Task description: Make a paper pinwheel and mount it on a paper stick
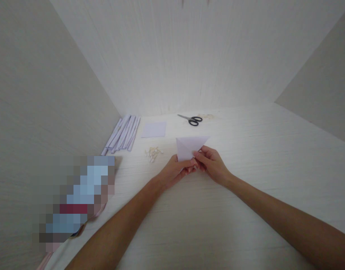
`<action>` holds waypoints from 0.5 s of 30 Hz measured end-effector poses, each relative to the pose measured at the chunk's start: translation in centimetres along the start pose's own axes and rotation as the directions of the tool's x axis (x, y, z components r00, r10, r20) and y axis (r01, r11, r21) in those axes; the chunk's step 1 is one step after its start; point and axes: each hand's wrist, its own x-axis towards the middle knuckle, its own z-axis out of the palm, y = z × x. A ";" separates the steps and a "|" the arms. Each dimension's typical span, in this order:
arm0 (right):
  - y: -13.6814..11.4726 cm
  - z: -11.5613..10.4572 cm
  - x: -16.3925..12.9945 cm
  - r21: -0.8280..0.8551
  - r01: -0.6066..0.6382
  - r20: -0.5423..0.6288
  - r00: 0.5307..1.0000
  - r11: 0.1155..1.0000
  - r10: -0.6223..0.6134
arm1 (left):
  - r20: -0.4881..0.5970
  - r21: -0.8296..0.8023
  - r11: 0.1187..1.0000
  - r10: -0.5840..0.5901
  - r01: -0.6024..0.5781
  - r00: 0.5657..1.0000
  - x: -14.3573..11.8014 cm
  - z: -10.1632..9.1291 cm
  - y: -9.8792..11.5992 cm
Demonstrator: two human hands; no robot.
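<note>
A folded sheet of pale lilac-white paper (pixel 189 145) is held between both hands above the white tabletop, its wide edge turned away from me and a pointed corner at the right. My left hand (pixel 178 168) grips the lower left part, thumb across the front. At the lower right edge, my right hand (pixel 211 161) pinches the paper between thumb and fingers. The fingertips of both hands nearly meet at the bottom, where they hide part of the paper.
Scissors with black handles (pixel 195 120) lie at the back. A flat paper square (pixel 154 129) and several short cotton-tipped pieces (pixel 153 153) are left of the hands. Several rolled paper tubes (pixel 123 133) lie by the left wall. A blurred-out item (pixel 82 195) stands nearer on the left.
</note>
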 end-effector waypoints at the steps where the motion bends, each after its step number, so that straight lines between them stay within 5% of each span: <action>1: 0.0 0.0 0.0 0.003 0.002 0.001 1.000 1.000 -0.002 | 0.000 -0.003 1.000 0.005 -0.005 1.000 0.0 0.0 0.0; 15: -0.3 0.0 -0.3 -0.016 0.018 0.021 1.000 1.000 -0.018 | -0.011 0.000 0.999 0.047 -0.047 0.999 0.2 -0.2 -0.4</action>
